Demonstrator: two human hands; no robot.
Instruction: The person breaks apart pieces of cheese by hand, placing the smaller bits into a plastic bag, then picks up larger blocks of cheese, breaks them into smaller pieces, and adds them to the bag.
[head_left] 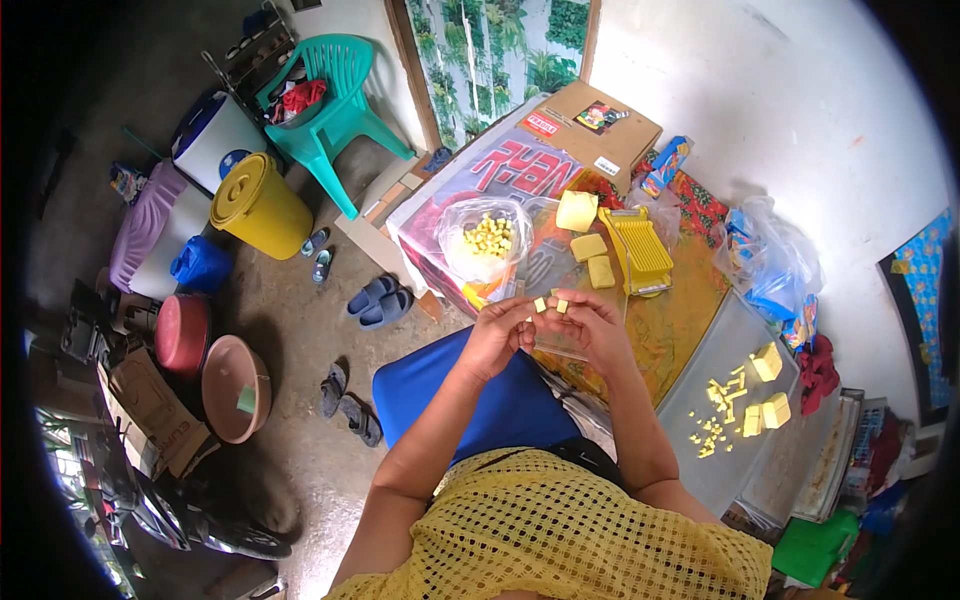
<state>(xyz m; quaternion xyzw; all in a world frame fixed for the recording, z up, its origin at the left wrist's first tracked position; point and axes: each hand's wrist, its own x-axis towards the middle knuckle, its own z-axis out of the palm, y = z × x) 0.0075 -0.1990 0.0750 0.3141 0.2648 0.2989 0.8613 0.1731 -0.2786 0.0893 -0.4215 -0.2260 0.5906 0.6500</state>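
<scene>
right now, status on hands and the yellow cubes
Left hand and right hand together, each pinching yellow cubes. Bag of cut cubes just beyond. Nothing between hands and bag.

Glossy plastic bag [487, 238], matt yellow cubes [549, 304], cardboard box [600, 125]

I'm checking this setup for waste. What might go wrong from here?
The small yellow pieces pinched between the left hand and right hand may slip and drop to the floor. The open bag of cubes stands near the printed sheet's edge and might spill over.
</scene>
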